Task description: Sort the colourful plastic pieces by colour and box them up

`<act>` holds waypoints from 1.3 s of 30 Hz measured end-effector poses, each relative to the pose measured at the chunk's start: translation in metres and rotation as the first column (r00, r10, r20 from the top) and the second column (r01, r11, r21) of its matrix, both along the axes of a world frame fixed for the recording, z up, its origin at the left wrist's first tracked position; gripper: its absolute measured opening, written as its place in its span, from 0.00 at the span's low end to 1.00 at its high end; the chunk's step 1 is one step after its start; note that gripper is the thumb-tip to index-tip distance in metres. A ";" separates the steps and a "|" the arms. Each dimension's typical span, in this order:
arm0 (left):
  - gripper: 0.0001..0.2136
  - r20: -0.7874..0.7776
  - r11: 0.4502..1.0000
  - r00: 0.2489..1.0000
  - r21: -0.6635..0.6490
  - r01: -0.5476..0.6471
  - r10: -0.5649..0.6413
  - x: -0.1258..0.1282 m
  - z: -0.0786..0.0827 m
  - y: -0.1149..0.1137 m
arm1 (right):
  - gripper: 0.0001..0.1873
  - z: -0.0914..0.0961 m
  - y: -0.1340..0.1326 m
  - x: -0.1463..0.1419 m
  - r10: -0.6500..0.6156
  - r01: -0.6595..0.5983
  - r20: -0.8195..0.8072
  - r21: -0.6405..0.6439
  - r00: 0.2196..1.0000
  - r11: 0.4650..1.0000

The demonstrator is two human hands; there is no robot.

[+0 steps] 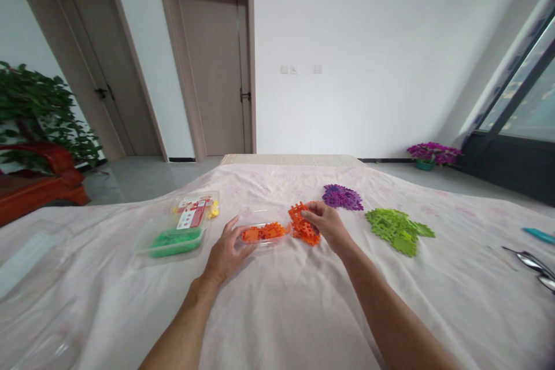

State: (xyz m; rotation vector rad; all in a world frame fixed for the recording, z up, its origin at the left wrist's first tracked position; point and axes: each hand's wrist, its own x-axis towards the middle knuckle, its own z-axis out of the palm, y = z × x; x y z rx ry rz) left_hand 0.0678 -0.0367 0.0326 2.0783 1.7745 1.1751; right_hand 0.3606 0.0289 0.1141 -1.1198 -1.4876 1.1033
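My left hand point(228, 251) grips the left end of a clear plastic container point(260, 215), thumb along its near side and fingers at the far side. Inside lie several orange interlocking plastic pieces point(264, 232). Just right of the container, my right hand point(327, 222) pinches an orange interlocking piece point(297, 215) between thumb and fingers, tilted up. Below it is a small heap of more orange pieces point(309, 236); how many the hand holds is partly hidden.
Left of the container stand lidded boxes with green pieces point(176, 241) and yellow pieces point(214, 208). Purple pieces point(342, 197) and lime-green pieces point(399, 230) lie in heaps to the right. Eyeglasses point(535, 265) rest near the right edge, clear plastic packaging point(26, 266) at far left.
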 end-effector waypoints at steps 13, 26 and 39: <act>0.36 -0.006 0.995 1.000 0.092 0.021 -0.021 0.001 0.005 -0.002 | 0.18 -0.016 0.016 -0.096 0.178 -0.152 0.211 -0.137 0.961 0.979; 0.12 -0.294 0.979 0.954 0.174 0.109 -0.054 0.010 0.015 -0.006 | 0.21 -0.014 -0.010 -0.069 -0.064 -0.476 0.817 0.395 0.573 0.786; 0.09 -0.209 0.978 0.978 0.198 0.068 -0.025 0.007 0.007 0.001 | 0.13 -0.039 0.039 0.017 -0.378 0.270 0.586 0.267 0.716 0.925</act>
